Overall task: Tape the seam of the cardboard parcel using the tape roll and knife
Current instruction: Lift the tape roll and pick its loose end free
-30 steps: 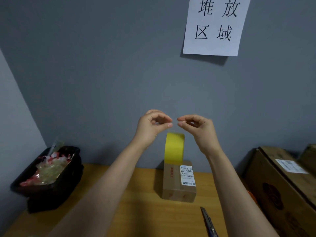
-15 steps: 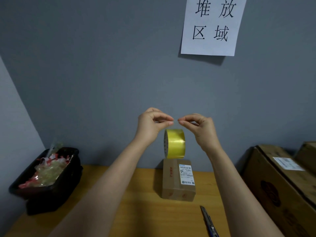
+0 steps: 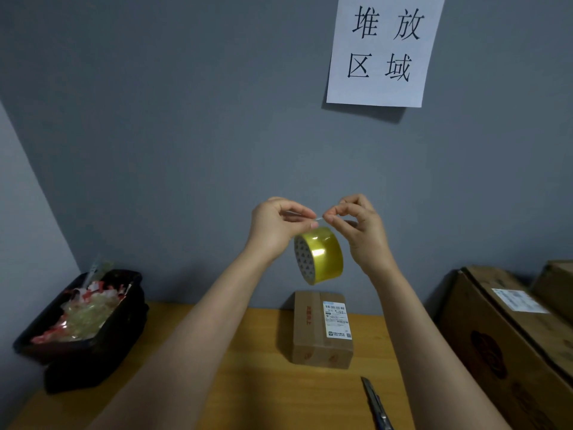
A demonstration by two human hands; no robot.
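Observation:
A yellow tape roll (image 3: pixel 321 255) hangs in the air above the small cardboard parcel (image 3: pixel 322 328), which lies on the wooden table (image 3: pixel 254 392) with a white label on top. My left hand (image 3: pixel 277 226) and my right hand (image 3: pixel 359 229) are raised side by side and pinch the two ends of the free strip of clear tape that the roll dangles from. The roll is tilted, its patterned core facing left. A utility knife (image 3: pixel 376 406) lies on the table in front of the parcel, to its right.
A black tray (image 3: pixel 124 324) full of crumpled tape scraps stands at the table's left. Large cardboard boxes (image 3: pixel 508 342) stand at the right. A grey wall with a paper sign (image 3: pixel 383 48) rises right behind the table.
The roll has risen off the parcel's top and now hangs tilted under my hands. My hands stay pinched together at about the same height.

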